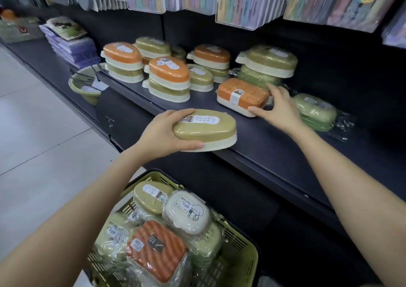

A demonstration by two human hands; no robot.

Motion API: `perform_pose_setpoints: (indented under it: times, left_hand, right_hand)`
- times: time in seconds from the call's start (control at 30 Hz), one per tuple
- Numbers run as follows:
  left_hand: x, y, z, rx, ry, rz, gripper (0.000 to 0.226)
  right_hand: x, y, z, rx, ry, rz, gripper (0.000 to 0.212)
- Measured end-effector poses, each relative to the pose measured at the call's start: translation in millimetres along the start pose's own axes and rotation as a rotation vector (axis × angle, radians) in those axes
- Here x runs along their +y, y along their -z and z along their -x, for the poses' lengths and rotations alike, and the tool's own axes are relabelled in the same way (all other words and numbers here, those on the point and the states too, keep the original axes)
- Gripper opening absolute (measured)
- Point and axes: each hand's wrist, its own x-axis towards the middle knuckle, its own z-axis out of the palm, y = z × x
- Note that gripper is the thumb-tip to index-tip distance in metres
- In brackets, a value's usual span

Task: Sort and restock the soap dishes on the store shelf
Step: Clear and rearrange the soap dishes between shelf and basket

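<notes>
A person's left hand grips an olive oval soap dish at the front edge of a dark shelf, while the right hand clasps the end of an orange rectangular soap dish resting on that shelf, above a green basket of wrapped dishes

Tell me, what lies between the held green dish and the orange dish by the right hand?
Only bare dark shelf, as the head view shows.
</notes>
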Motion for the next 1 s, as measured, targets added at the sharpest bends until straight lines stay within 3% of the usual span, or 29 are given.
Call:
perform_pose_setpoints:
  times: [0.13, 0.3, 0.53, 0.63, 0.7, 0.77, 0.9, 1.0]
  left_hand:
    - [-33, 12, 26, 0.085, 0.086, -0.013, 0.098]
    - [-74, 26, 77, 0.115, 0.216, -0.035, 0.099]
    - [-127, 53, 149, 0.145, 0.351, -0.148, 0.102]
    - [-139, 72, 178, 0.184, 0.398, -0.165, 0.091]
    - [-147, 85, 199, 0.219, 0.434, -0.166, 0.081]
    - [-155, 94, 218, 0.235, 0.469, -0.175, 0.092]
    - [-155, 95, 236, 0.236, 0.484, -0.234, 0.105]
    - [-155, 83, 239, 0.207, 0.447, -0.238, 0.105]
  right_hand:
    - [5, -26, -32, -0.048, -0.026, 0.054, 0.093]
    - [-4, -43, -17, 0.109, -0.001, -0.022, 0.083]
    - [-58, -53, 98, 0.263, 0.105, -0.203, 0.077]
    - [-86, -77, 152, 0.312, 0.235, -0.255, 0.076]
    - [-100, -104, 181, 0.238, 0.302, -0.254, 0.075]
    - [-108, -135, 199, 0.082, 0.319, -0.204, 0.076]
    - [-119, -197, 200, -0.23, 0.157, -0.087, 0.078]
    - [-127, -229, 192, -0.296, 0.086, -0.04, 0.08]
